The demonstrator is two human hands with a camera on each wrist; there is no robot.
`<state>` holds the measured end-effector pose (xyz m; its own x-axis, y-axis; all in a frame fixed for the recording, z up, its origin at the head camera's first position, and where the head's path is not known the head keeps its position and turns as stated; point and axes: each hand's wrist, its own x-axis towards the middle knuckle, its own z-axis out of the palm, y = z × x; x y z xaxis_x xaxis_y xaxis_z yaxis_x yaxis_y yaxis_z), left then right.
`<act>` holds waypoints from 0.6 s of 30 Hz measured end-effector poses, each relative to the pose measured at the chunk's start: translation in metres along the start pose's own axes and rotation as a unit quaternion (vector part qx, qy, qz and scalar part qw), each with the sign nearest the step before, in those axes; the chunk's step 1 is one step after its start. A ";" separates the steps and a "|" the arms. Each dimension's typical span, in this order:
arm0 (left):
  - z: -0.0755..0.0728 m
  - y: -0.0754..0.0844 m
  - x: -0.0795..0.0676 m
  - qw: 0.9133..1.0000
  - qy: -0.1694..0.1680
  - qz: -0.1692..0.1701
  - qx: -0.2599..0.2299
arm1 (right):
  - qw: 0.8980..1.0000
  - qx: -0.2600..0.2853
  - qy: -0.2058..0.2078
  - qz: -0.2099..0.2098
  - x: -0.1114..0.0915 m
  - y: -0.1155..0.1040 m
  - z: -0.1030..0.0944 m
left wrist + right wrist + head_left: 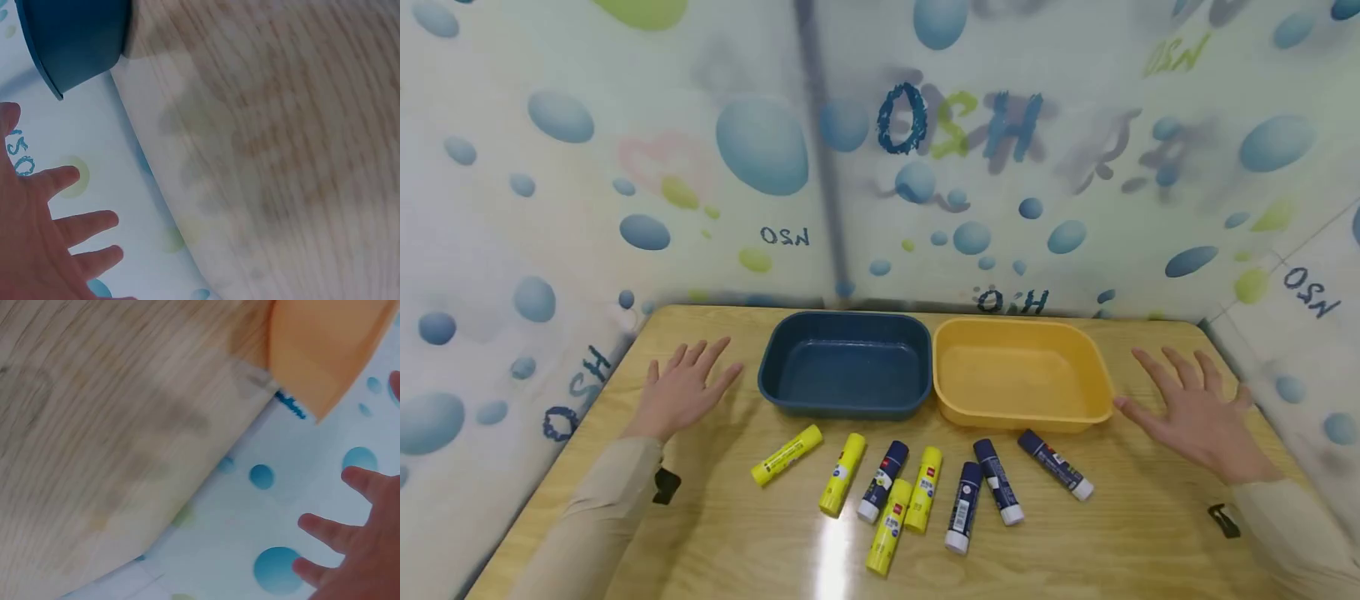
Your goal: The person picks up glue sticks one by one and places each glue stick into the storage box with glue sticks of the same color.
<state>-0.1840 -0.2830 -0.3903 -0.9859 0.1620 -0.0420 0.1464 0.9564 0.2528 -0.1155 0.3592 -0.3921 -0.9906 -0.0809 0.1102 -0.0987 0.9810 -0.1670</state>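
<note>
My left hand [681, 390] is held over the left side of the table, fingers spread and holding nothing. To its right stands a dark blue bin [846, 412], also partly seen in the left wrist view. My right hand [1195, 417] is likewise spread and bare, just right of a yellow-orange bin [1022, 417]. In front of the bins lie several glue sticks. Yellow ones, such as this glue stick [787, 455] and that glue stick [842, 475], lie mostly to the left. Navy ones with white ends, like this glue stick [1056, 465], lie mostly to the right.
The wooden table [715, 542] backs onto a wall covering [865, 233] printed with blue and green drops. The two bins stand side by side near the table's back edge. One yellow glue stick [889, 527] lies closest to the front, touching or nearly touching another yellow one.
</note>
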 end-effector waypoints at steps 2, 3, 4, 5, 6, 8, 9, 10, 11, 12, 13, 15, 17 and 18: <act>-0.002 0.004 0.002 1.000 -0.010 0.005 -0.008 | 1.000 -0.014 0.015 -0.012 -0.003 -0.005 0.000; -0.003 0.006 0.003 1.000 -0.016 0.008 -0.012 | 0.999 -0.023 0.024 -0.020 -0.005 -0.008 0.000; -0.005 0.008 0.006 1.000 -0.020 0.014 -0.018 | 0.999 -0.033 0.032 -0.025 -0.007 -0.009 -0.002; -0.007 0.011 0.008 0.999 -0.025 0.019 -0.024 | 0.998 -0.040 0.037 -0.030 -0.008 -0.011 -0.003; -0.009 0.013 0.011 0.999 -0.030 0.023 -0.030 | 0.997 -0.046 0.042 -0.037 -0.010 -0.014 -0.004; -0.007 0.019 0.017 0.998 -0.040 0.034 -0.045 | 0.996 -0.056 0.049 -0.047 -0.014 -0.016 -0.008; -0.007 0.021 0.020 0.997 -0.042 0.039 -0.052 | 0.996 -0.059 0.051 -0.051 -0.016 -0.018 -0.010; -0.008 0.024 0.024 0.996 -0.044 0.043 -0.057 | 0.995 -0.061 0.050 -0.055 -0.017 -0.021 -0.012; -0.008 0.026 0.027 0.996 -0.046 0.046 -0.060 | 0.995 -0.062 0.049 -0.058 -0.018 -0.024 -0.014; -0.009 0.028 0.029 0.996 -0.048 0.048 -0.062 | 0.995 -0.066 0.045 -0.061 -0.019 -0.027 -0.015; -0.010 0.031 0.032 0.995 -0.051 0.051 -0.065 | 0.995 -0.069 0.039 -0.062 -0.021 -0.031 -0.016; -0.011 0.034 0.036 0.994 -0.060 0.056 -0.069 | 0.996 -0.070 0.019 -0.059 -0.025 -0.037 -0.017; -0.010 0.037 0.040 0.993 -0.068 0.060 -0.082 | 0.996 -0.068 -0.002 -0.054 -0.031 -0.042 -0.017; -0.009 0.038 0.041 0.991 -0.070 0.062 -0.090 | 0.996 -0.065 -0.014 -0.051 -0.033 -0.044 -0.016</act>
<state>-0.2200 -0.2419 -0.3735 -0.9382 0.3202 -0.1312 0.2364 0.8701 0.4325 -0.0764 0.3213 -0.3727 -0.9783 -0.1853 0.0925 -0.1885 0.9817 -0.0267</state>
